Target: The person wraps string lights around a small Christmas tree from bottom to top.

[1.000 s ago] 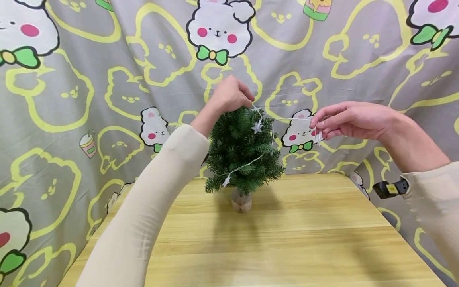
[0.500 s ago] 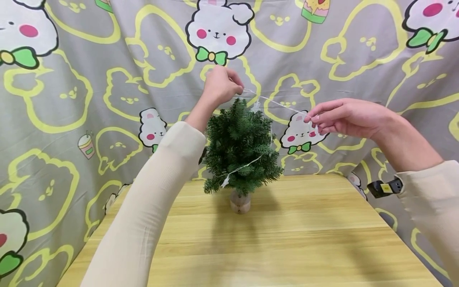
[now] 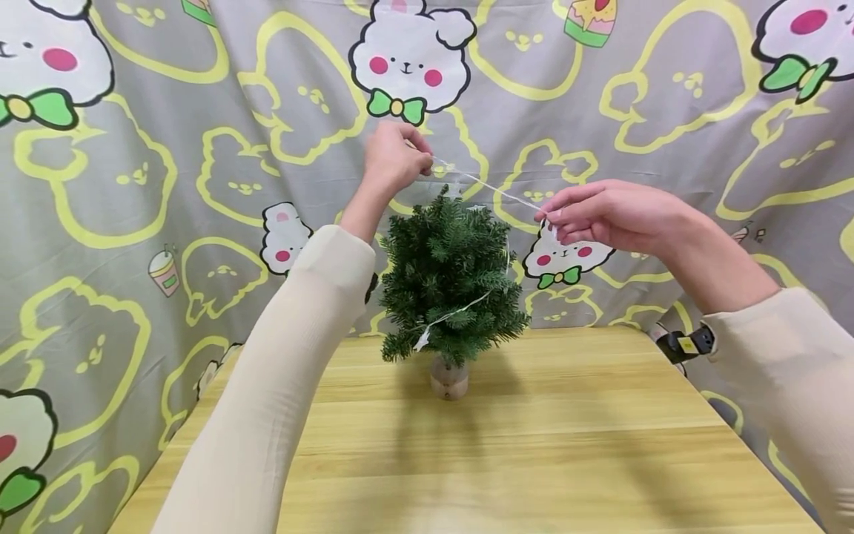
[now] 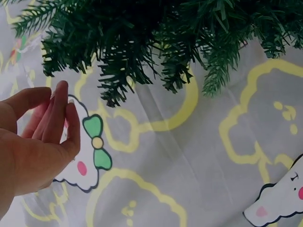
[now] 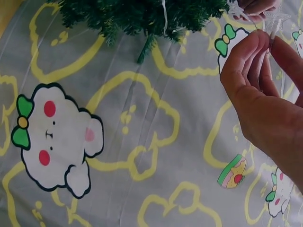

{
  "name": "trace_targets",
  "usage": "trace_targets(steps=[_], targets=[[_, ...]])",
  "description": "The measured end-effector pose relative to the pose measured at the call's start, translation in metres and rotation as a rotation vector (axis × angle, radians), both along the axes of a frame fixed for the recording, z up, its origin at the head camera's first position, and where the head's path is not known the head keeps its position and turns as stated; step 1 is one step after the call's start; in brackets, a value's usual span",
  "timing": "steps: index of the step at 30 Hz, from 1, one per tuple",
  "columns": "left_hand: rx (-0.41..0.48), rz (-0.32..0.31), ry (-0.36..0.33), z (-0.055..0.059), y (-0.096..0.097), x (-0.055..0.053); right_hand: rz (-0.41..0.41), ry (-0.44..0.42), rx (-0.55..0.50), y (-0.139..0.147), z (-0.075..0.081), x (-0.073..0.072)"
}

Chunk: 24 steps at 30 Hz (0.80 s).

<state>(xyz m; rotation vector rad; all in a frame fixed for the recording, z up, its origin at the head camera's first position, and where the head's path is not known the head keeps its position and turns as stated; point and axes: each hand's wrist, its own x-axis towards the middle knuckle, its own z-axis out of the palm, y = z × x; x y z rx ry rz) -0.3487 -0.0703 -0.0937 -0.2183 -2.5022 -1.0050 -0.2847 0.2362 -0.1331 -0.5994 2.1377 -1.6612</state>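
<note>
A small green artificial Christmas tree [image 3: 454, 282] stands upright on a pale stump-like base [image 3: 449, 380]. A white strand of star string lights [image 3: 497, 190] stretches above its top, between both hands. At the upper left, my left hand [image 3: 398, 159] pinches one end of that stretch; the left wrist view shows the hand [image 4: 45, 137] beside the branches. To the right of the tree, my right hand [image 3: 617, 215] pinches the strand between thumb and fingertips. Clear stars [image 5: 277, 20] hang near the right hand [image 5: 260, 90] in its wrist view. One star [image 3: 422, 339] rests on the lower branches.
The tree stands on a wood-grain table [image 3: 547, 445]. Close behind the table hangs a grey curtain [image 3: 320, 185] printed with white and yellow cartoon animals, and it also runs along the sides.
My left hand has risen and moved left, lifting the strand off the upper branches. The right hand has moved left towards the tree, still pinching the strand.
</note>
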Motion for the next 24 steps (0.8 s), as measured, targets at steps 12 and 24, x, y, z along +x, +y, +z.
trace_targets(steps=[12, 24], targets=[[-0.071, 0.006, -0.057, 0.007, -0.052, 0.009, -0.009, 0.087, 0.102, -0.051, 0.038, 0.010], [-0.015, -0.017, -0.189, -0.013, -0.110, 0.030, 0.056, 0.132, 0.195, -0.115, 0.048, 0.025]])
